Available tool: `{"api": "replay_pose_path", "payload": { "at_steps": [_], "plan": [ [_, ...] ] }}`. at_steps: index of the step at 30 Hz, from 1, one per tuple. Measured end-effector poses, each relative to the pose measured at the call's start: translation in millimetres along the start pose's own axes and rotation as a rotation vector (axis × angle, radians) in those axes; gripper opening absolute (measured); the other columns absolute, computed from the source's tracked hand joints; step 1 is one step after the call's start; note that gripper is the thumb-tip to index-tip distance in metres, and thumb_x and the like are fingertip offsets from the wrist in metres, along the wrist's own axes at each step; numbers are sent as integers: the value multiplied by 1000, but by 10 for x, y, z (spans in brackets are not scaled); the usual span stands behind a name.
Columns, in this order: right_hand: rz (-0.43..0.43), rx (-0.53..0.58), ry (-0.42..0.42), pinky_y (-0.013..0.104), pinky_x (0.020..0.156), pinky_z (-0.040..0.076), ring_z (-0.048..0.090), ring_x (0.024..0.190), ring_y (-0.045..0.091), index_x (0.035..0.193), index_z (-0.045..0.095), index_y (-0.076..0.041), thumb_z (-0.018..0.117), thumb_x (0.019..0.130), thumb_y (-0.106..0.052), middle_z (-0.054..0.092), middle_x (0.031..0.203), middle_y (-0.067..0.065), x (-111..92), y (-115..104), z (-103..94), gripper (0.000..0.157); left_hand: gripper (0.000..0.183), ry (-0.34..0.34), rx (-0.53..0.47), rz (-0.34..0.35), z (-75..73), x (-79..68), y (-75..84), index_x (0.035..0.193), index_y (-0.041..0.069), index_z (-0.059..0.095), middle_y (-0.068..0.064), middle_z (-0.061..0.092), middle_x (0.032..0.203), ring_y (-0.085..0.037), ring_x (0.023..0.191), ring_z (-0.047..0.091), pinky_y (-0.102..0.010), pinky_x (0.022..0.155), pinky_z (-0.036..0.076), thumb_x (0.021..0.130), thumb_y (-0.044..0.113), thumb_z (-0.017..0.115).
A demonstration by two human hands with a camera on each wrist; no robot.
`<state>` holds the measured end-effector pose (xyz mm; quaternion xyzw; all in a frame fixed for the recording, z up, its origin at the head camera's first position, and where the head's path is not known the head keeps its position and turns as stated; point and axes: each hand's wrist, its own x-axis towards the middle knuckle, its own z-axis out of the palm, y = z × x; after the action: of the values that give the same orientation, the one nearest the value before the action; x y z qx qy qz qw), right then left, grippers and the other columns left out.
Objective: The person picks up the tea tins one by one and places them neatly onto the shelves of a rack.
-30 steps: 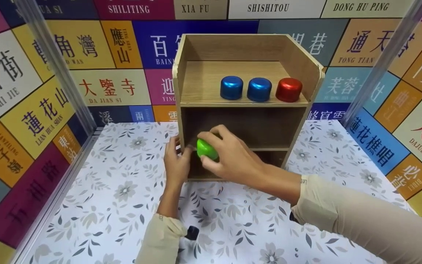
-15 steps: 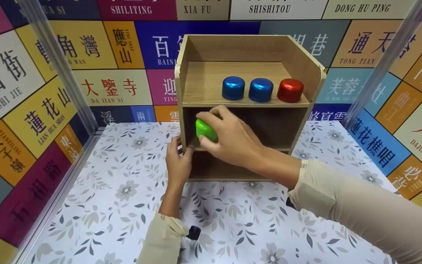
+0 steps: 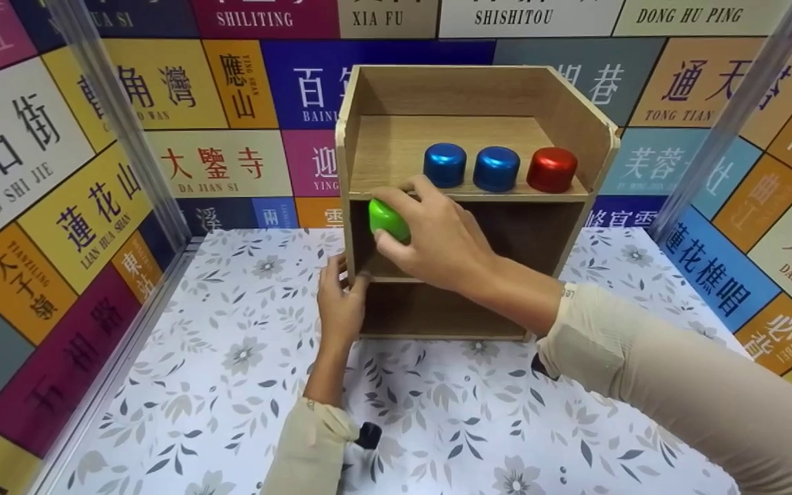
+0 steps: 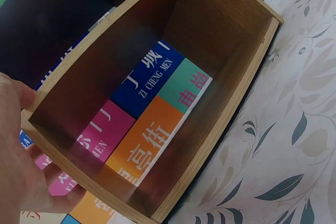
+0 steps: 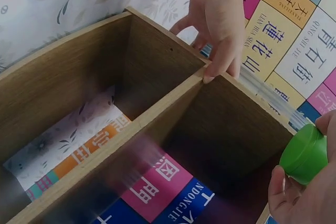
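Note:
A wooden shelf unit (image 3: 389, 155) stands on the table, its two lower compartments open to the front. My left hand (image 3: 341, 302) grips its left side panel, thumb on the front edge where the middle board meets it and fingers around the outside, as the left wrist view shows. Between the thumb and fingers of my right hand (image 3: 441, 240) is a small round green canister (image 5: 304, 156) with a smooth side. It hangs tilted in front of the middle compartment's left part, just below the top board. My palm hides part of that compartment in the head view.
On the top board stand a blue canister (image 3: 445, 165), a second blue canister (image 3: 496, 169) and a red canister (image 3: 552, 169) in a row towards the right. A white leaf-patterned cloth (image 3: 231, 385) covers the table. Walls with colourful printed signs (image 3: 217, 161) enclose it.
My right hand has raised the green canister from the lower compartment's level to near the top board. My left hand keeps its grip on the side panel. The head view has shifted slightly.

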<state>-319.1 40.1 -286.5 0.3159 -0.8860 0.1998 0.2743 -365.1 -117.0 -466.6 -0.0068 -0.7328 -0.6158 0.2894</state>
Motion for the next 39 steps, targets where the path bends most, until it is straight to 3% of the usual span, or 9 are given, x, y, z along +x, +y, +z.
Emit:
{"api": "replay_pose_path", "payload": {
  "at_steps": [12,24,39],
  "plan": [
    [2,18,25,23,60,48,51,79,10,126,56,-32,57,85,-40,53,112,-1,141,-22,-75,42,33,-1,45,-16,-3,6,16,114,20,57,-4,54,112,-20,104,57,-35,83,53,82,19,64],
    [84,-6,-19,26,63,48,51,80,12,130,51,-35,54,87,-43,51,116,0,339,-12,-156,44,30,2,32,-5,0,9,13,113,18,58,-5,55,111,-21,104,56,-35,83,52,83,16,64],
    [112,-47,-27,28,70,52,55,86,14,135,48,-34,55,88,-44,53,122,2,471,77,-97,48,31,2,61,0,-12,12,-9,113,16,58,-7,54,111,-22,100,59,-34,81,53,83,20,64]
  ]
}}
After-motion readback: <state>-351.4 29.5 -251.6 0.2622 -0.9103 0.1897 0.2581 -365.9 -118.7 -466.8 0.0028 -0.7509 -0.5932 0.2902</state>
